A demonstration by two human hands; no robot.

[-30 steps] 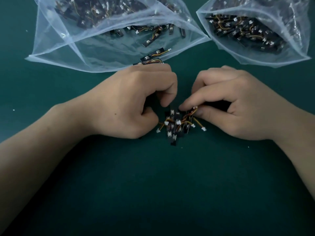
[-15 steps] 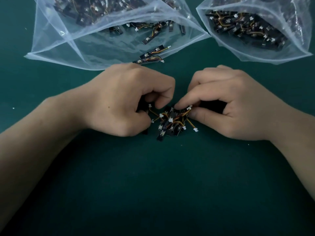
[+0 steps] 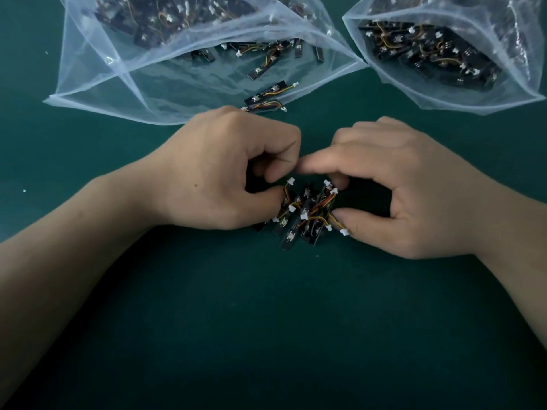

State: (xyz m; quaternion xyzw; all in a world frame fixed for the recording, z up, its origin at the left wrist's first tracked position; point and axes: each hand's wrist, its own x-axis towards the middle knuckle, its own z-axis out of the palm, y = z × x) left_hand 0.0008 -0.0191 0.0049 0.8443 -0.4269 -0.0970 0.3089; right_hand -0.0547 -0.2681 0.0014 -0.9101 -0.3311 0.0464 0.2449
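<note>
**Your two hands, both closed on one cluster of wired boards**

Item 1, your left hand (image 3: 219,170): knuckles up, fingers curled tight. Thumb and forefinger pinch the left edge of the cluster of boards (image 3: 305,220), where a yellow-orange lead rises to a white plug (image 3: 291,181). The wrist rests on the mat (image 3: 266,321).

Item 2, your right hand (image 3: 414,184): fingers curled in a wider arc. The forefinger reaches left over the top of the cluster, almost meeting your left forefinger. The thumb presses in from below right, touching a lead end and its white plug. You hold the right side of the cluster between the two.

Item 3, cluster of boards: small black strips, several stacked and tilted, tangled with red, yellow and orange leads ending in white plugs. It sits on the mat between your hands, at mid-frame.

Item 4, markings: any print on the boards is too small to read.

Item 5, left bag (image 3: 118,93): clear plastic, lying beyond your left hand with its mouth towards you, and holding many like boards. Two loose boards (image 3: 268,97) lie at its mouth, just beyond your left knuckles.

Item 6, right bag (image 3: 444,93): clear plastic, beyond your right hand, packed with the same boards.

Item 7, mat: dark green, under everything.
</note>
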